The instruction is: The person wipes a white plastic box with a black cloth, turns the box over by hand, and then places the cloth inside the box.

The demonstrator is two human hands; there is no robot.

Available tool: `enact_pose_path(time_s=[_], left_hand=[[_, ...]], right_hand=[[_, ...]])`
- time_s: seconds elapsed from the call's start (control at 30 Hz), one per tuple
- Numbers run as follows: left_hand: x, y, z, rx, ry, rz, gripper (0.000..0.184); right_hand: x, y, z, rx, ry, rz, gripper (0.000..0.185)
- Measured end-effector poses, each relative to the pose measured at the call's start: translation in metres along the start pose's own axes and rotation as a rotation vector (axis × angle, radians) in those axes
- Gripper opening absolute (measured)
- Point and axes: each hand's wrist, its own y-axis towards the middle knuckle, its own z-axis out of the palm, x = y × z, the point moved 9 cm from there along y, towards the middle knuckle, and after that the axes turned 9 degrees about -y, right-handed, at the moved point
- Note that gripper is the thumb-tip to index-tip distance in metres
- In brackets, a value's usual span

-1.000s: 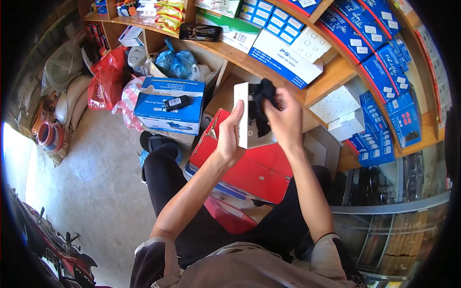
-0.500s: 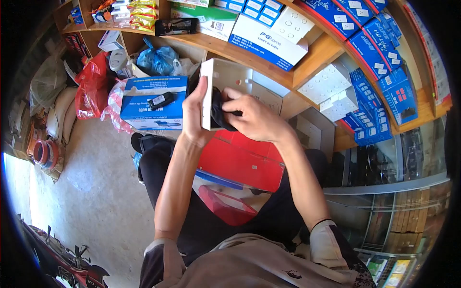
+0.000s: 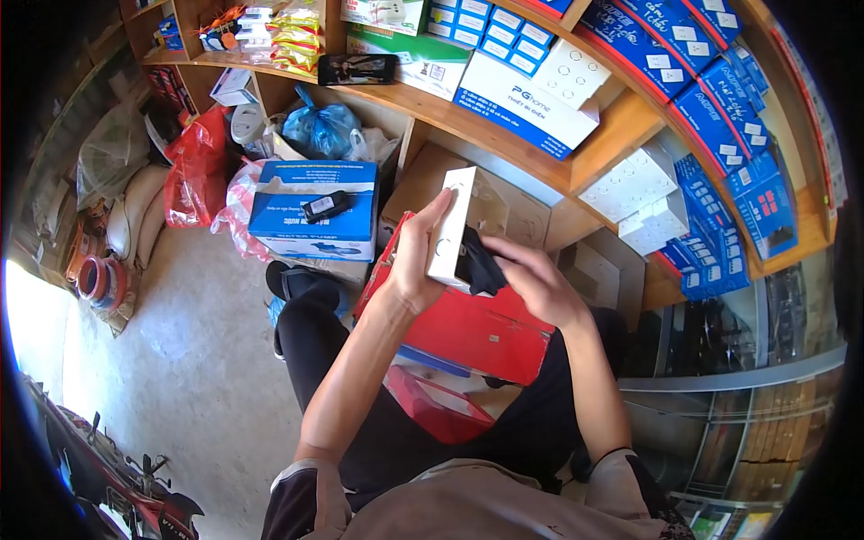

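Note:
My left hand (image 3: 418,261) is wrapped round a white cardboard box (image 3: 454,225) with round cut-out marks on its narrow side. The box stands tilted above a red box (image 3: 459,328) between my knees. At its right face bunches a black cloth (image 3: 482,265), soft and crumpled. My right hand (image 3: 540,283) has its fingers against that cloth, pressing it to the box. Its fingertips are partly hidden, and I cannot see the cloth's whole shape.
To the left a blue pump box (image 3: 306,243) carries a small black device (image 3: 326,207). A phone (image 3: 357,69) leans on the wooden shelf (image 3: 432,108), near a PGhome box (image 3: 522,112). Blue boxes (image 3: 711,103) fill the right shelves. A red bag (image 3: 193,171) stands left.
The white box has moved down and right in view and turned its narrow side toward me. My right hand has drawn back, and more of the black cloth shows beside the box.

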Motion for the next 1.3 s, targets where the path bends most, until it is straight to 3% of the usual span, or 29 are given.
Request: enact_pose_path(time_s=[0.03, 0.07, 0.13, 0.2, 0.23, 0.27, 0.33, 0.4, 0.6, 0.67, 0.7, 0.73, 0.8, 0.83, 0.9, 0.97, 1.13, 1.2, 1.23, 1.3], left_hand=[[-0.003, 0.0, 0.0, 0.001, -0.029, -0.007, 0.038], [-0.006, 0.0, 0.0, 0.005, -0.059, -0.015, 0.041], [-0.009, 0.006, 0.0, 0.04, -0.029, 0.008, 0.046], [-0.008, 0.008, -0.005, -0.02, -0.003, 0.048, 0.044], [-0.002, 0.017, -0.016, 0.017, -0.009, 0.027, 0.038], [0.0, 0.019, -0.017, 0.012, 0.001, 0.012, 0.038], [-0.02, 0.018, -0.02, -0.058, 0.218, 0.272, 0.04], [-0.016, 0.012, -0.004, 0.046, 0.121, 0.028, 0.04], [-0.003, 0.027, -0.018, 0.143, 0.103, -0.162, 0.042], [-0.005, 0.027, -0.007, 0.202, 0.075, -0.02, 0.052], [-0.01, 0.027, 0.007, 0.348, 0.178, 0.032, 0.068], [-0.013, 0.028, 0.01, 0.26, 0.406, 0.237, 0.092], [-0.009, 0.02, 0.035, 0.504, 0.552, 0.286, 0.12], [-0.01, 0.023, 0.035, 0.406, 0.73, 0.415, 0.132], [-0.01, 0.02, 0.039, 0.386, 0.74, 0.515, 0.112], [-0.015, 0.027, 0.027, 0.353, 0.5, 0.583, 0.089], [-0.005, 0.029, 0.033, 0.458, 0.443, 0.54, 0.087], [0.008, 0.03, 0.033, 0.509, 0.203, 0.34, 0.088], [0.01, 0.029, 0.037, 0.555, 0.21, 0.343, 0.087], [0.007, 0.033, 0.024, 0.456, 0.129, 0.295, 0.086]], right_hand=[[-0.01, -0.003, 0.011, 0.038, 0.627, 0.092, 0.054], [0.007, -0.003, 0.005, 0.087, 0.74, -0.073, 0.059], [0.009, -0.005, -0.002, 0.008, 0.332, -0.034, 0.063], [0.022, -0.001, 0.012, -0.053, -0.317, -0.153, 0.075], [0.017, 0.005, 0.019, -0.088, -0.5, -0.142, 0.082], [0.015, 0.015, 0.019, -0.165, -0.456, -0.171, 0.071], [0.007, 0.03, 0.025, -0.066, -0.343, -0.126, 0.056], [0.013, 0.039, 0.026, -0.018, -0.251, -0.207, 0.048], [0.006, 0.046, 0.02, -0.084, -0.163, -0.25, 0.046], [0.008, 0.039, -0.004, -0.219, 0.081, -0.162, 0.041], [0.007, 0.039, -0.013, -0.264, 0.05, -0.209, 0.04], [0.008, 0.039, -0.018, -0.284, 0.052, -0.213, 0.04], [-0.006, 0.039, -0.026, -0.341, 0.265, -0.037, 0.041], [-0.012, 0.041, -0.024, -0.284, 0.251, -0.027, 0.043], [-0.008, 0.039, -0.021, -0.225, 0.41, -0.043, 0.043], [-0.011, 0.04, -0.008, -0.108, 0.587, -0.03, 0.04], [-0.027, 0.046, -0.006, -0.118, 0.472, 0.006, 0.029], [-0.025, 0.045, -0.009, -0.137, 0.35, -0.022, 0.028], [-0.022, 0.042, -0.012, -0.148, 0.349, -0.043, 0.022], [-0.016, 0.038, -0.014, -0.059, 0.289, -0.12, 0.018]])
